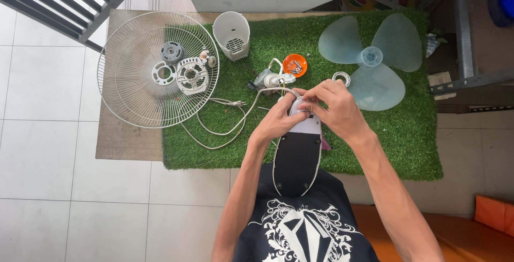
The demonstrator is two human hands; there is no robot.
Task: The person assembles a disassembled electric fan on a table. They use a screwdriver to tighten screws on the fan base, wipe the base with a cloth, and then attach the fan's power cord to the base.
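Note:
I hold a white oval fan base (297, 157) with a black underside plate upright against my lap. My left hand (280, 118) grips its upper left edge. My right hand (333, 105) pinches the white power cord (225, 128) where it enters the top of the base. The cord loops away to the left over the green turf mat (407, 133). Just beyond my hands lies the fan motor (269, 80) with its wires.
A wire fan guard (128, 80) with several grey and white plastic parts on it lies at left. A white motor cover (231, 34), an orange dish of screws (295, 65) and a translucent fan blade (369, 58) rest on the mat. Metal framing stands at right.

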